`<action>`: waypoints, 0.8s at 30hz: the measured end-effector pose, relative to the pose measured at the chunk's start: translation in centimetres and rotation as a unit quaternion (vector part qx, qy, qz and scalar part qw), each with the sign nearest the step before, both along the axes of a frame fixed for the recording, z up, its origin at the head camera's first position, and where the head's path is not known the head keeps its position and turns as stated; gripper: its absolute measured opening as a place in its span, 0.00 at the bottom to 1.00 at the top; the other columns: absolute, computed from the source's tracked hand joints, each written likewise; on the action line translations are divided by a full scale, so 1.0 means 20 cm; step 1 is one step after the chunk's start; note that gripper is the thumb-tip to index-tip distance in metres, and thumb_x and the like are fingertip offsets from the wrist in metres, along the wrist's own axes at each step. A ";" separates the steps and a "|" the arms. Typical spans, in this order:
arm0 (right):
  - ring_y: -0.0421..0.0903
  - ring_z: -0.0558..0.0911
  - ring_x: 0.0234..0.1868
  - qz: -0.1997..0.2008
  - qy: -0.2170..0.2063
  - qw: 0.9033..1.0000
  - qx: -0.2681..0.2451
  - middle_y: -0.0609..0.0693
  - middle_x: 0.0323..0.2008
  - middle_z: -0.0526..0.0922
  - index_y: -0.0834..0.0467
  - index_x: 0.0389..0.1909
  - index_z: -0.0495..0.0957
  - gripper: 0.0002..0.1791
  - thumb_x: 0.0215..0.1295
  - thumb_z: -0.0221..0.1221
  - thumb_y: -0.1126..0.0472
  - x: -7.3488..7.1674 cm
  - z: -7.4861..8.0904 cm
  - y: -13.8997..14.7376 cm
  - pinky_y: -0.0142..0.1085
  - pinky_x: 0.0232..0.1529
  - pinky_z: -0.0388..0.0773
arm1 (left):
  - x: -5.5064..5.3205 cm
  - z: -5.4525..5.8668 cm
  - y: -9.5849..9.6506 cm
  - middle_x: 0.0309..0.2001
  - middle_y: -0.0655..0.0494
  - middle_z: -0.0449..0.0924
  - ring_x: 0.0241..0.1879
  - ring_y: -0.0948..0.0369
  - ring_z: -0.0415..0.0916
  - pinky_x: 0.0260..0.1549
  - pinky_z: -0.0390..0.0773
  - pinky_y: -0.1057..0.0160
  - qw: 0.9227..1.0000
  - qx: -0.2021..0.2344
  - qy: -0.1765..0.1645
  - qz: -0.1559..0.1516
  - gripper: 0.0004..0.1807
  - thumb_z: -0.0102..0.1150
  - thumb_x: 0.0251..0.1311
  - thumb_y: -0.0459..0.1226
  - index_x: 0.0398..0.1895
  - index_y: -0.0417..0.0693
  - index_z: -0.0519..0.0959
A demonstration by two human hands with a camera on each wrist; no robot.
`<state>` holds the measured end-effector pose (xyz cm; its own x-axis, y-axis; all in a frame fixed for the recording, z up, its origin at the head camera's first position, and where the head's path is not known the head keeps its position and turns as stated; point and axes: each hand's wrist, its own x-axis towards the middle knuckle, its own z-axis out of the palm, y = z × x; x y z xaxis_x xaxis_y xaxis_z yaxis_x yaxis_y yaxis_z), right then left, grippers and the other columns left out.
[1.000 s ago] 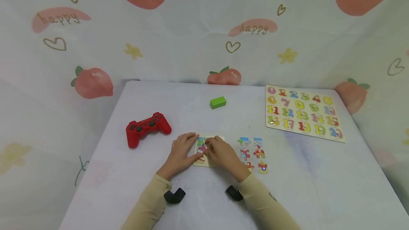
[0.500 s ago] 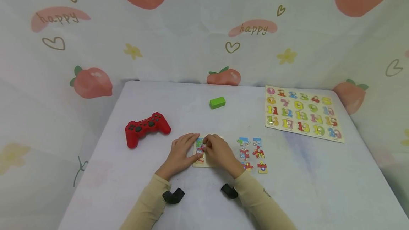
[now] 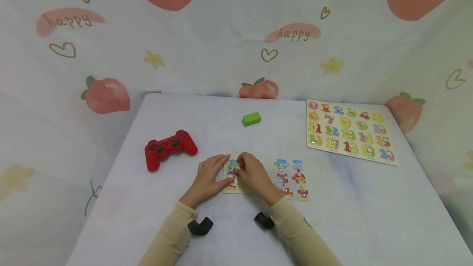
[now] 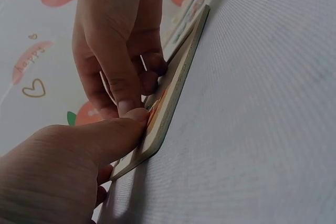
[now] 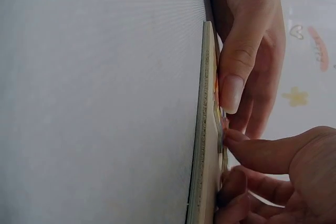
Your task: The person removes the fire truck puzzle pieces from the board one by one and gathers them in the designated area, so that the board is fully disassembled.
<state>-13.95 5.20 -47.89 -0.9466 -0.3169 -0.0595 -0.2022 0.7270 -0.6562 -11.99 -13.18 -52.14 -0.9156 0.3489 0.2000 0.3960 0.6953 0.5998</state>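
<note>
A small wooden puzzle board [image 3: 242,189] lies on the table with colourful pieces fitted along its left side. My left hand [image 3: 210,177] rests over the board's left edge, fingers mostly straight, its thumb pressing down on the pieces. From the right comes my right hand [image 3: 255,174], with curled fingers and thumb pinching a puzzle piece [image 5: 224,125] at the fitted ones; the fingers hide most of it. To the right of the board, loose puzzle pieces [image 3: 299,177] lie in two columns. The right hand covers much of the board's right half.
A red game controller [image 3: 171,147] lies to the left. Behind the board is a green block [image 3: 251,119]. At the back right lies a number puzzle board [image 3: 350,130]. A patterned cloth hangs behind the table.
My right hand has shifted slightly left and a little away from me over the board, still at the same pieces. The left hand has hardly moved.
</note>
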 end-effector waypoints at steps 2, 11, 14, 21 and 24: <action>0.42 0.70 0.32 0.002 0.004 1.000 0.004 0.48 0.30 0.72 0.61 0.42 0.75 0.14 0.59 0.66 0.60 0.00 0.00 0.00 0.34 0.33 0.69 | 0.00 0.00 0.00 0.64 0.52 0.68 0.65 0.53 0.62 0.55 0.59 0.47 1.000 0.000 -0.001 0.001 0.38 0.67 0.54 0.49 0.68 0.50 0.67; 0.43 0.73 0.34 0.022 -0.002 0.999 0.037 0.49 0.33 0.75 0.62 0.43 0.76 0.14 0.61 0.64 0.59 -0.01 0.02 0.01 0.36 0.38 0.73 | 0.00 0.00 0.00 0.65 0.53 0.68 0.65 0.53 0.62 0.56 0.59 0.46 1.000 -0.003 -0.006 0.003 0.39 0.67 0.54 0.49 0.69 0.51 0.66; 0.43 0.74 0.34 0.023 -0.004 0.999 0.048 0.49 0.33 0.76 0.63 0.43 0.77 0.14 0.62 0.64 0.59 -0.02 0.04 0.04 0.37 0.38 0.74 | 0.00 0.00 0.00 0.65 0.53 0.68 0.65 0.53 0.61 0.56 0.59 0.46 1.000 -0.007 -0.010 0.004 0.39 0.67 0.54 0.50 0.69 0.52 0.65; 0.43 0.72 0.30 0.027 -0.008 0.998 0.055 0.49 0.30 0.75 0.63 0.43 0.77 0.13 0.61 0.65 0.60 -0.06 0.10 0.19 0.34 0.33 0.73 | 0.00 0.01 0.01 0.65 0.53 0.68 0.65 0.53 0.62 0.56 0.59 0.47 1.000 -0.011 -0.013 0.005 0.39 0.66 0.54 0.50 0.69 0.52 0.66; 0.43 0.72 0.29 0.024 -0.008 0.997 0.069 0.49 0.30 0.76 0.63 0.44 0.77 0.14 0.61 0.64 0.61 -0.08 0.12 0.30 0.34 0.31 0.72 | 0.00 0.01 0.01 0.65 0.53 0.68 0.65 0.53 0.62 0.56 0.59 0.47 1.000 -0.015 -0.016 0.005 0.39 0.66 0.54 0.51 0.69 0.52 0.65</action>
